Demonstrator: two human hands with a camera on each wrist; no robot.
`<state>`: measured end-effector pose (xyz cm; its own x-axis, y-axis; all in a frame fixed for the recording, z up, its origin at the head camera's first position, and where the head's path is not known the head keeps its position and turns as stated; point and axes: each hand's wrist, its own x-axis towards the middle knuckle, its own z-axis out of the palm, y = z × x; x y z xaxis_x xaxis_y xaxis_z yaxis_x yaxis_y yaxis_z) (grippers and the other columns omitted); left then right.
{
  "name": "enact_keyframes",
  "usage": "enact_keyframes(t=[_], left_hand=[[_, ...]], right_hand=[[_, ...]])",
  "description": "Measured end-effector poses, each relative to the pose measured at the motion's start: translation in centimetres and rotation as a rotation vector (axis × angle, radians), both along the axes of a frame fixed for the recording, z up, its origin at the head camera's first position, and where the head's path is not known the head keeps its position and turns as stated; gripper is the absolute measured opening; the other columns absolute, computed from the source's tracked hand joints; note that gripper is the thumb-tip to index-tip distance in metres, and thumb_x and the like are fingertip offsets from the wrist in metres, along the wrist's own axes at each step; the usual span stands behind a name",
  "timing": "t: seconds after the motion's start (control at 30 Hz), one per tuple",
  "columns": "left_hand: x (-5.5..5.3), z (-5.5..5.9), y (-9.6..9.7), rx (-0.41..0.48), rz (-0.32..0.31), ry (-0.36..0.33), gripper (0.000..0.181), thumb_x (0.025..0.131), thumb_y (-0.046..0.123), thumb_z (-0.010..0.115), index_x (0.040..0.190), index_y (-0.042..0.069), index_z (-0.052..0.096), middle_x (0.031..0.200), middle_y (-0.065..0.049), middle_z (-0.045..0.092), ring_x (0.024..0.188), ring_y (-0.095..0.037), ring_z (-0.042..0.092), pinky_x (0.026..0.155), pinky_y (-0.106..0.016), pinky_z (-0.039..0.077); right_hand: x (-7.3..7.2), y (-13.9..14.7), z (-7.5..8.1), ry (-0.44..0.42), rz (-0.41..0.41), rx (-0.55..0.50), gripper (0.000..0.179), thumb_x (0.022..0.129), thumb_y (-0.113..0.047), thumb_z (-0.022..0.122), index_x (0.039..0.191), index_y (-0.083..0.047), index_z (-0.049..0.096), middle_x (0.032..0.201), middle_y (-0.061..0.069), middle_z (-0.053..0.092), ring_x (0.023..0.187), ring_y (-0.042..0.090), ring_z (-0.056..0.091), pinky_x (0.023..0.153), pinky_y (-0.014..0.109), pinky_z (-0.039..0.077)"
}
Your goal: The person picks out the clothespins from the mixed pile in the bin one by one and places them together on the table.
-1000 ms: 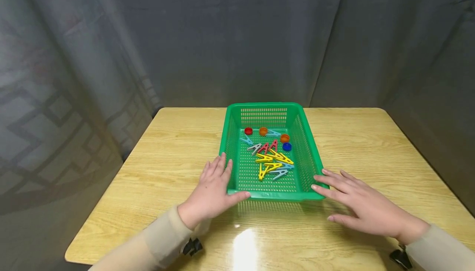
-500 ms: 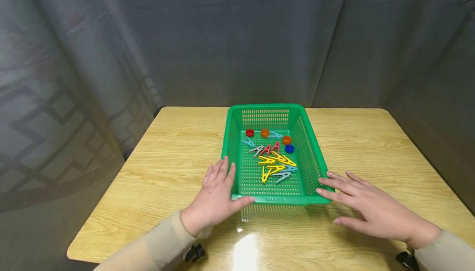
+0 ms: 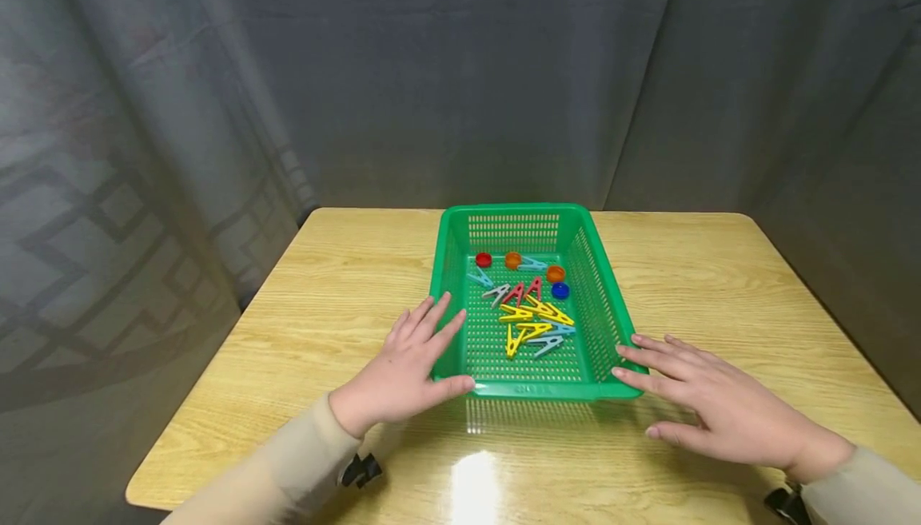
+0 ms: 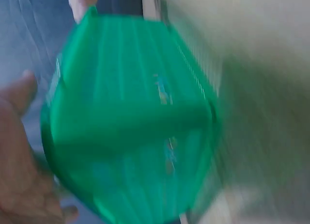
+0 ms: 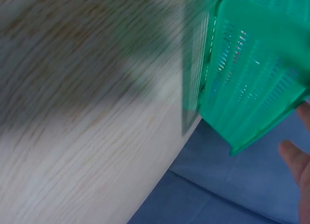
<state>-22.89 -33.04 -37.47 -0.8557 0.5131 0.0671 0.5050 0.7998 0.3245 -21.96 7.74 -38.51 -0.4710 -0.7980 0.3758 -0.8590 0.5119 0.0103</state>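
A green plastic basket (image 3: 536, 390) stands on the table with clothespins and round caps inside. My left hand (image 3: 403, 373) is at its near left corner, fingers spread over the left rim and thumb at the front rim. At the near right corner, fingertips of my right hand (image 3: 712, 405) touch the rim, thumb held apart from it. Yellow clothespins (image 3: 535, 329) lie in a cluster, with red clothespins (image 3: 514, 293), a grey clothespin (image 3: 496, 293) and light blue clothespins (image 3: 480, 277) around them. Farther back are a red cap (image 3: 484, 260), orange caps (image 3: 555, 273) and a blue cap (image 3: 560, 291).
The wooden table (image 3: 345, 285) has rounded corners and extends on both sides of the basket. Grey curtains (image 3: 460, 77) hang behind it and at both sides. The left wrist view is blurred.
The basket has shifted slightly nearer and to the right, both hands going along with it. In the last half second my left hand has slid a little left and spread its fingers wider.
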Motion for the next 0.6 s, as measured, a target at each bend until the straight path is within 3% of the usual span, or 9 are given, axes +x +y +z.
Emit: enact_keyframes(t=[0.13,0.3,0.6], left_hand=[[-1.6,-0.1,-1.7,0.013,-0.081,-0.01,0.083,0.09,0.065,0.049,0.155,0.022,0.02,0.161,0.004,-0.004,0.147,-0.022,-0.008,0.114,-0.054,-0.001],[-3.2,-0.3,-3.1,-0.024,-0.173,-0.025,0.081,0.088,0.067,0.051,0.154,0.028,0.025,0.161,0.004,-0.004,0.147,-0.025,-0.009,0.112,-0.057,-0.005],[-4.1,-0.2,-3.6,-0.077,-0.257,0.023,0.08,0.088,0.067,0.051,0.153,0.027,0.027,0.161,0.004,0.001,0.148,-0.024,0.002,0.112,-0.06,-0.002]], right_hand=[[0.0,-0.1,-0.1,0.001,0.009,-0.015,0.073,0.077,-0.043,0.077,0.141,-0.019,0.052,0.145,0.005,0.047,0.138,0.021,0.033,0.115,0.024,0.009],[0.0,-0.1,-0.2,0.006,0.01,-0.012,0.069,0.08,-0.046,0.074,0.139,-0.018,0.053,0.145,0.005,0.047,0.138,0.021,0.033,0.115,0.023,0.009],[0.0,-0.2,0.5,0.019,0.016,0.033,0.067,0.08,-0.045,0.074,0.139,-0.019,0.054,0.145,0.003,0.047,0.14,0.02,0.031,0.115,0.023,0.009]])
